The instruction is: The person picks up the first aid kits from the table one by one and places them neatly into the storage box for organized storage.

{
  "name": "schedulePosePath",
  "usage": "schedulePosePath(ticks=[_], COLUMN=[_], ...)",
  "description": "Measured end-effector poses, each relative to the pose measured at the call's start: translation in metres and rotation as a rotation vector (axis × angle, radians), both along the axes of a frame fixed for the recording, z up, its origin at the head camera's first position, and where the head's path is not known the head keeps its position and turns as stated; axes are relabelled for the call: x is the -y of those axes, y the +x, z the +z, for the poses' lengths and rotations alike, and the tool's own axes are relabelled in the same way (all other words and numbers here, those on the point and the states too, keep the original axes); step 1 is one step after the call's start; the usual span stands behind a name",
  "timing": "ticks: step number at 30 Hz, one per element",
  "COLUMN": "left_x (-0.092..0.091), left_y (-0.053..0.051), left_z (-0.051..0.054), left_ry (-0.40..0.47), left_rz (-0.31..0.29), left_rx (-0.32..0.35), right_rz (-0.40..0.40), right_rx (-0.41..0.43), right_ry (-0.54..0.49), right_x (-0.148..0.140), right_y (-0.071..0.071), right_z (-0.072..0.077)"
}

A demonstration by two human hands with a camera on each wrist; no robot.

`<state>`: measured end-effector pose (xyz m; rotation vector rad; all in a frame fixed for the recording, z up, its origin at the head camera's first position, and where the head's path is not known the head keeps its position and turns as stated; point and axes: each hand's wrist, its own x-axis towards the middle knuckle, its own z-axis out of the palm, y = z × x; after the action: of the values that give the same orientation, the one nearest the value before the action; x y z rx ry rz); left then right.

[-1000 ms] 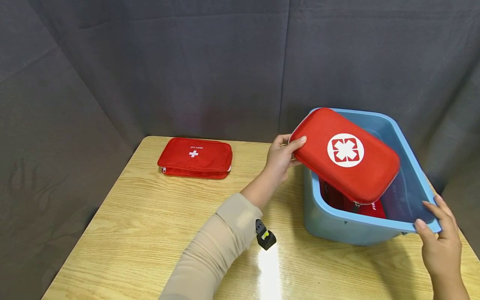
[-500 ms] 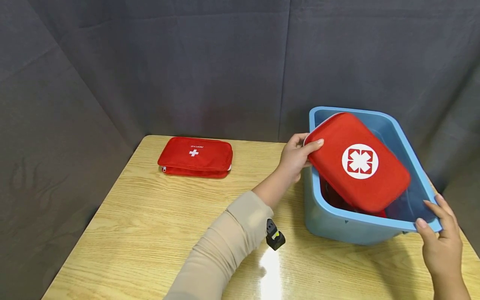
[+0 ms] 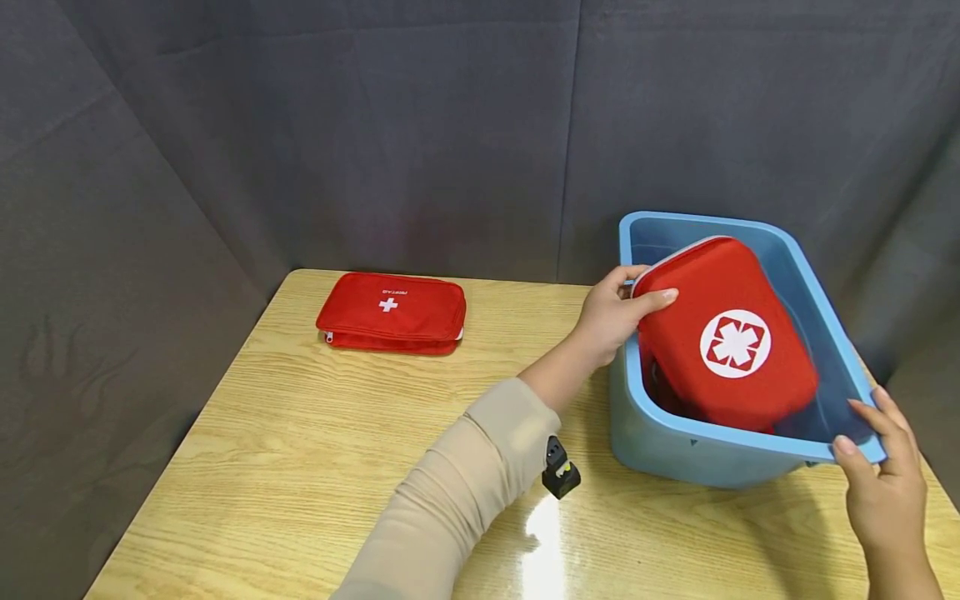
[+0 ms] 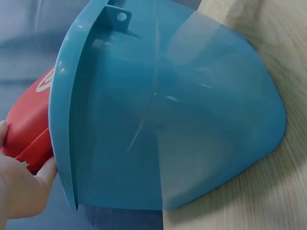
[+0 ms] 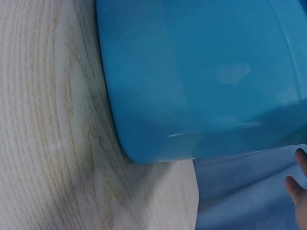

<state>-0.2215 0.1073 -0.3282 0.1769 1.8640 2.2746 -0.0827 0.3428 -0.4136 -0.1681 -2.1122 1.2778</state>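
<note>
My left hand (image 3: 609, 323) grips the left end of a red case (image 3: 720, 367) with a white round emblem, thumb on its top face. That case lies tilted, largely inside the blue bin (image 3: 720, 458). In the left wrist view, the hand (image 4: 23, 189) and the red case (image 4: 31, 124) show beyond the bin's rim (image 4: 62, 105). At the bin's near right corner, my right hand (image 3: 888, 500) holds the rim between thumb and fingers. What lies under the case is mostly hidden, though some red shows.
A flat red zipped pouch (image 3: 390, 308) with a white cross lies at the back left of the wooden table (image 3: 300, 433). Dark grey cloth (image 3: 420, 150) hangs behind the table and along both sides.
My left hand has moved right and slightly down with the red case, which has turned and sunk lower into the bin. The right hand keeps its place on the rim.
</note>
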Motion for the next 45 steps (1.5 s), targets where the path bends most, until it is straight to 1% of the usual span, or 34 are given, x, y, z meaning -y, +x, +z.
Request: schedulePosePath(ticks=[4, 8, 14, 16, 20, 23, 30, 37, 41, 45], left_x=[-0.005, -0.012, -0.023, -0.026, -0.032, -0.037, -0.046, -0.053, -0.057, -0.062], left_y=[0.002, 0.004, 0.007, 0.008, 0.008, 0.008, 0.006, 0.004, 0.004, 0.005], left_z=[0.0, 0.002, 0.005, 0.006, 0.009, 0.01, 0.007, 0.006, 0.004, 0.002], left_ry=[-0.074, -0.137, -0.213, -0.253, -0.331, -0.38, -0.424, -0.427, -0.476, -0.531], left_rz=[-0.041, -0.065, -0.064, -0.06, -0.045, -0.025, 0.0, 0.058, 0.098, 0.12], left_rx=[-0.01, 0.009, 0.026, 0.027, 0.013, 0.018, 0.052, 0.092, 0.086, 0.083], right_rz=[0.005, 0.01, 0.007, 0.006, 0.001, -0.007, -0.018, -0.016, -0.014, -0.009], right_rx=[-0.01, -0.023, -0.023, -0.022, -0.026, -0.021, -0.002, -0.006, -0.008, -0.01], right_ry=[-0.007, -0.002, -0.001, -0.001, 0.002, 0.004, 0.007, -0.002, -0.008, -0.008], right_x=[0.0, 0.0, 0.001, 0.001, 0.0, 0.0, 0.0, 0.001, 0.002, 0.002], right_y=[0.0, 0.0, 0.001, 0.001, 0.001, 0.002, 0.003, 0.004, 0.004, 0.005], right_z=[0.0, 0.0, 0.0, 0.0, 0.0, 0.001, 0.002, 0.004, 0.004, 0.004])
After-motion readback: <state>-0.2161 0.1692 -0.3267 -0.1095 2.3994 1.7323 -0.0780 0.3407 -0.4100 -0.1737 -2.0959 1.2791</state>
